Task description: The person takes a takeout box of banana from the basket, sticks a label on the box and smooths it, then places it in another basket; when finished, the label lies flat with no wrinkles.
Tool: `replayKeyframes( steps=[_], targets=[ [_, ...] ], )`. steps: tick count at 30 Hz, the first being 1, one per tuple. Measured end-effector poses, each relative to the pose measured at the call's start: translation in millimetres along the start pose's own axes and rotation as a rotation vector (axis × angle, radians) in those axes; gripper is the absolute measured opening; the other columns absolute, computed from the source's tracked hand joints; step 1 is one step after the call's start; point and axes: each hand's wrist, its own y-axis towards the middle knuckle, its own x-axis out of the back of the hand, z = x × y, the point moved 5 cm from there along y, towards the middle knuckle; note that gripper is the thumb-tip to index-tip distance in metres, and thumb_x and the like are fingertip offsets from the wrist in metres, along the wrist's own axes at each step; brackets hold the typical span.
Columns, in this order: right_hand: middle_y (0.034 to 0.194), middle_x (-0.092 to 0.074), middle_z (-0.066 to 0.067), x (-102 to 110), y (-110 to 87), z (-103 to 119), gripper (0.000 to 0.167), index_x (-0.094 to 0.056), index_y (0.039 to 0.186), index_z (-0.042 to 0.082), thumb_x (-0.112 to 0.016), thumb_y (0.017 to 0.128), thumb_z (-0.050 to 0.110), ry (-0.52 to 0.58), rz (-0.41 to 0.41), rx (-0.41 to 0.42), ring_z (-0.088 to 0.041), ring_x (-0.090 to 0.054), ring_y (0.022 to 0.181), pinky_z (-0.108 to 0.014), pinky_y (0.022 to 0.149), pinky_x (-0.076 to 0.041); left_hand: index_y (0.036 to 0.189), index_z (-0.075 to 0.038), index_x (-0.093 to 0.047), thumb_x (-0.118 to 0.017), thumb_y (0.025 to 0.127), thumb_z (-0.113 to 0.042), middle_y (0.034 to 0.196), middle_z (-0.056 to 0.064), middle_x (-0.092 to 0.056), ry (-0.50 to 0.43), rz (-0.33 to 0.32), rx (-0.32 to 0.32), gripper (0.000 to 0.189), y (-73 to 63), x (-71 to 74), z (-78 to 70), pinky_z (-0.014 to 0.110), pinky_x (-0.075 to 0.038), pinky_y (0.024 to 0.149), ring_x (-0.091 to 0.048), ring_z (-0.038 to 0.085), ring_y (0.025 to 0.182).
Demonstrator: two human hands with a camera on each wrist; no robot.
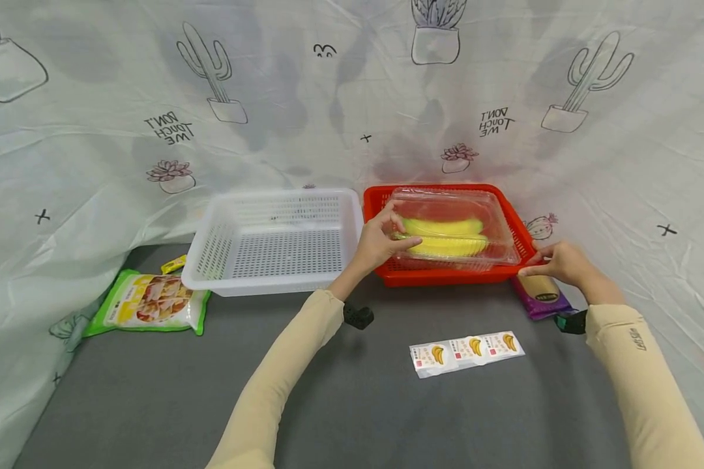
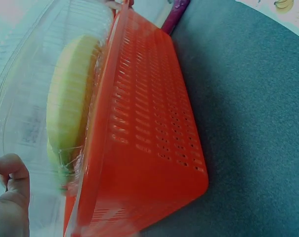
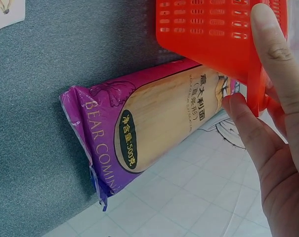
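A clear plastic box (image 1: 446, 202) with bananas (image 1: 442, 236) inside rests tilted in a red basket (image 1: 440, 279). At the box's left side my left hand (image 1: 381, 238) pinches its edge; the left wrist view shows the thumb and a finger at the clear plastic (image 2: 21, 113). My right hand (image 1: 563, 264) grips the basket's right front corner, and in the right wrist view the thumb lies over the red rim (image 3: 258, 69) with fingers on its other side. Below that hand is a purple pack of pasta (image 3: 154, 118), partly hidden by the basket.
To the left of the red basket stands a white basket (image 1: 281, 283). A green and white food bag (image 1: 155, 303) and a small yellow packet (image 1: 174, 264) lie beyond it. A strip of banana stickers (image 1: 466, 354) lies on the grey table (image 1: 352, 404). A printed curtain (image 1: 340, 117) hangs behind.
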Motion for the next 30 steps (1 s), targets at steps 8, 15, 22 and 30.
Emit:
replayKeyframes(
  steps=[8,15,22,30],
  targets=[
    [0.100,-0.064,-0.034,1.4,1.2,1.3,0.042,-0.073,0.082,-0.007,-0.083,0.073,0.033,-0.013,-0.024,0.040,-0.016,-0.035,0.055,-0.024,0.044,-0.031,0.083,0.003,-0.055,-0.079,0.079,-0.011,0.152,0.009,-0.035,0.014,0.005,0.060,0.029,-8.7,12.1,-13.0,0.021,-0.051,0.067,-0.026,0.022,0.142],
    [0.128,-0.042,-0.037,-0.1,1.9,2.0,0.039,-0.074,0.080,-0.005,-0.084,0.072,0.032,-0.019,-0.035,0.065,-0.014,-0.030,0.052,-0.025,0.044,-0.027,0.083,0.002,-0.055,-0.080,0.078,-0.012,0.153,0.007,-0.034,0.007,-0.029,0.055,0.029,-15.8,23.2,-16.8,0.020,-0.044,0.061,-0.048,0.024,0.124],
    [0.064,-0.056,-0.009,-0.7,-1.9,-1.6,0.034,-0.073,0.080,-0.004,-0.083,0.075,0.028,-0.017,-0.019,0.041,-0.015,-0.036,0.054,-0.024,0.045,-0.029,0.082,0.000,-0.056,-0.082,0.077,-0.014,0.150,0.002,-0.037,0.020,-0.015,0.021,0.029,-29.0,27.6,-25.5,0.026,-0.048,0.061,-0.024,0.009,0.141],
    [0.057,-0.045,0.002,-0.7,-0.5,-2.7,0.033,-0.073,0.079,-0.003,-0.083,0.075,0.028,-0.020,-0.032,0.048,-0.014,-0.035,0.052,-0.024,0.044,-0.029,0.081,0.002,-0.057,-0.083,0.075,-0.016,0.149,0.004,-0.039,0.041,-0.025,0.068,0.032,-45.3,36.9,-35.4,0.023,-0.034,0.045,-0.048,0.025,0.058]
  ],
)
